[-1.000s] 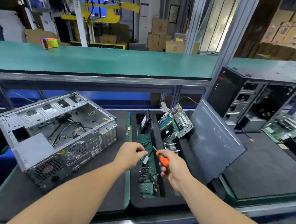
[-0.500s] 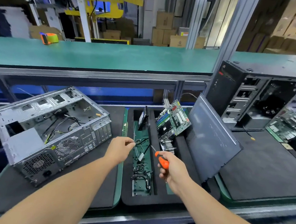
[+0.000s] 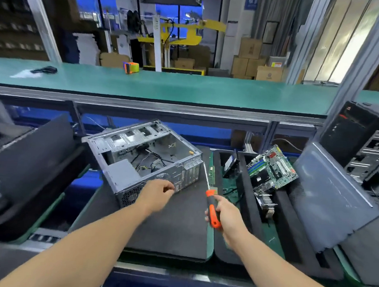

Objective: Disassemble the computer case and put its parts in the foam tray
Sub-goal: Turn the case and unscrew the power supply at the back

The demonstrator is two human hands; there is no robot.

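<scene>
Hands, two, both forearms reaching forward over the bench.
Right hand (image 3: 226,214): fingers curled round the orange-and-black handle of a screwdriver (image 3: 211,205); metal shaft points up and away, toward the case's rear corner.
Left hand (image 3: 158,194): fingers drawn in with thumb against fingertips, as if pinching; whether anything small is held cannot be told. It hovers just in front of the case's rear panel.
Computer case (image 3: 145,158): grey metal, side open, cables inside; lies on a dark mat (image 3: 179,227), directly beyond the left hand and left of the right.
Foam tray (image 3: 245,186): black, slotted; beyond and to the right of the right hand.
Motherboard (image 3: 271,168): green, propped tilted in the tray.
Side panel (image 3: 331,200): grey, leaning at the tray's right.
Second tower (image 3: 366,141): black, far right, well apart from both hands.
</scene>
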